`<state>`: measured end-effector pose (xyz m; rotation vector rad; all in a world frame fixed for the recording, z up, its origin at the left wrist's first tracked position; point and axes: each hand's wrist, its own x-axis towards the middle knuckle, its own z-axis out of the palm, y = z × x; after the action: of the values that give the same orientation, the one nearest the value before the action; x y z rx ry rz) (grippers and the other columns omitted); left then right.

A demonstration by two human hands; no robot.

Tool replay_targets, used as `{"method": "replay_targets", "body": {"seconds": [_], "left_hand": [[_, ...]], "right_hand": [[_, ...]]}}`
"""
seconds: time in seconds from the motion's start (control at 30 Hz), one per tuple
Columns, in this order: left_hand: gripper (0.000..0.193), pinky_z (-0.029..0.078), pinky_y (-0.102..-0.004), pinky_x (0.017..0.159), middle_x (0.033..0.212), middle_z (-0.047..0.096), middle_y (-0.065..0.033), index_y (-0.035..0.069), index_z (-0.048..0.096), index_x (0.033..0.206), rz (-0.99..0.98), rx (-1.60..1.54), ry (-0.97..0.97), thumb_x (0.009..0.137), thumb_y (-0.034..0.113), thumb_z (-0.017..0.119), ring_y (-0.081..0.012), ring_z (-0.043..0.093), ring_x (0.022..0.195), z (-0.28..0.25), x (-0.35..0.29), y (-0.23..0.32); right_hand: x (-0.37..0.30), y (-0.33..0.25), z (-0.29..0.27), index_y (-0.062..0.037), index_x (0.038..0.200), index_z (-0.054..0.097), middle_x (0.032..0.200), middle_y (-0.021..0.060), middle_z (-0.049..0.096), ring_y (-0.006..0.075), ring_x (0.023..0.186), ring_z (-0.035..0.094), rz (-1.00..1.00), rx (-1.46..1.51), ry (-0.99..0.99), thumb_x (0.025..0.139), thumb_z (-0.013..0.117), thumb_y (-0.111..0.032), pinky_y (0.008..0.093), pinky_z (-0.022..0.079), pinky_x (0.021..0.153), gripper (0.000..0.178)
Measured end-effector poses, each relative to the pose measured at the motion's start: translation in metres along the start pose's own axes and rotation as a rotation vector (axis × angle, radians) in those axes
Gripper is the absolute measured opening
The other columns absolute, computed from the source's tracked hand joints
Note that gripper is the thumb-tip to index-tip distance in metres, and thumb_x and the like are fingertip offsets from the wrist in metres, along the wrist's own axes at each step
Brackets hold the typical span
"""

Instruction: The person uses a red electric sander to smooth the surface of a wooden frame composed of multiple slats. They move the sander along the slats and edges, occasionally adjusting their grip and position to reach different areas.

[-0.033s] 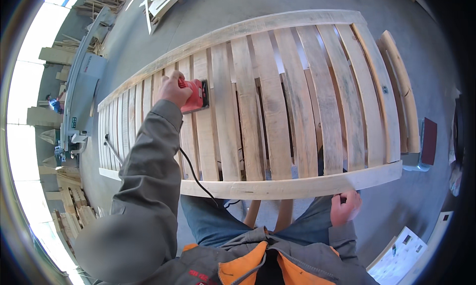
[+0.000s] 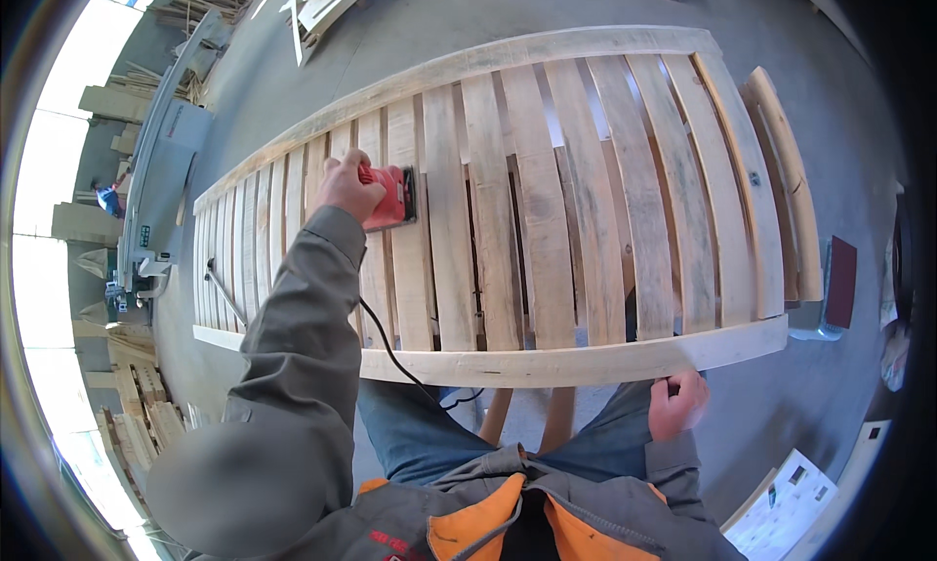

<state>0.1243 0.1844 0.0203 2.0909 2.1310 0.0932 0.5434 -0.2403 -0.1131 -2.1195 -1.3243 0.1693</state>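
Note:
My left hand [image 2: 349,185] is wrapped around a red hand-held power sander [image 2: 392,200], with its dark base on the slats of a long wooden slatted frame [image 2: 547,209]. From the sander a black cable [image 2: 386,341] runs back over the near rail [image 2: 576,364] and loops below it. My right hand [image 2: 678,405] is closed like a fist against the lower edge of that rail, toward its right end. Whether those fingers hold anything is hidden.
A dark rod-like piece [image 2: 226,295] leans at the frame's left part. Curved wooden pieces [image 2: 789,185] stand beyond its right end, near a dark red panel [image 2: 841,281]. A large machine [image 2: 166,161] and stacked timber [image 2: 142,390] line the left side.
The sander and my left hand have shifted slightly right and toward me in the picture, as the whole view moved a little. My right hand stays at the rail.

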Motion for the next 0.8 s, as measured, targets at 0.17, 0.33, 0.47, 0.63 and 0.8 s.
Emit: {"method": "replay_targets", "body": {"seconds": [0.17, 0.33, 0.47, 0.63, 0.8], "left_hand": [[0.050, 0.052, -0.0495, 0.106, 0.128, 0.060, -0.0225, 0.014, 0.067, 0.129, -0.038, -0.037, -0.025, 0.080, 0.022, 0.075, -0.0447, 0.060, 0.121, -0.004, -0.066, -0.015], [0.049, 0.053, -0.0496, 0.105, 0.126, 0.057, -0.0215, 0.013, 0.066, 0.127, -0.050, -0.042, -0.053, 0.080, 0.020, 0.076, -0.0437, 0.059, 0.121, -0.007, -0.123, -0.013], [0.048, 0.052, -0.0503, 0.105, 0.125, 0.057, -0.0218, 0.012, 0.066, 0.126, -0.067, -0.070, -0.068, 0.079, 0.019, 0.075, -0.0446, 0.059, 0.121, -0.008, -0.141, -0.011], [0.046, 0.052, -0.0499, 0.105, 0.124, 0.058, -0.0229, 0.012, 0.066, 0.125, -0.043, -0.068, -0.023, 0.080, 0.019, 0.074, -0.0457, 0.059, 0.119, -0.004, -0.103, -0.011], [0.046, 0.053, -0.0487, 0.103, 0.124, 0.060, -0.0232, 0.011, 0.067, 0.125, -0.032, -0.041, -0.003, 0.081, 0.020, 0.073, -0.0443, 0.063, 0.117, -0.005, -0.049, -0.018]], "right_hand": [[-0.004, -0.003, 0.007, -0.0136, 0.078, 0.054, 0.081, 0.0062, 0.060, 0.0348, 0.080, 0.058, -0.034, -0.009, -0.002, 0.080, 0.078, -0.010, 0.0498, 0.043, 0.074, 0.024], [-0.004, -0.004, 0.008, -0.0136, 0.078, 0.055, 0.081, 0.0054, 0.061, 0.0342, 0.082, 0.059, -0.011, -0.028, -0.023, 0.080, 0.078, -0.011, 0.0504, 0.043, 0.076, 0.024], [-0.005, -0.003, 0.007, -0.0135, 0.078, 0.054, 0.081, 0.0050, 0.060, 0.0340, 0.082, 0.058, 0.000, -0.014, -0.030, 0.080, 0.078, -0.010, 0.0507, 0.043, 0.077, 0.024], [-0.005, -0.003, 0.006, -0.0112, 0.078, 0.054, 0.079, 0.0061, 0.059, 0.0339, 0.080, 0.057, -0.032, -0.011, -0.040, 0.082, 0.078, -0.008, 0.0489, 0.044, 0.074, 0.025], [-0.004, -0.004, 0.007, -0.0121, 0.075, 0.053, 0.078, 0.0072, 0.058, 0.0351, 0.076, 0.055, -0.008, 0.005, -0.044, 0.080, 0.076, -0.005, 0.0494, 0.042, 0.072, 0.024]]}}
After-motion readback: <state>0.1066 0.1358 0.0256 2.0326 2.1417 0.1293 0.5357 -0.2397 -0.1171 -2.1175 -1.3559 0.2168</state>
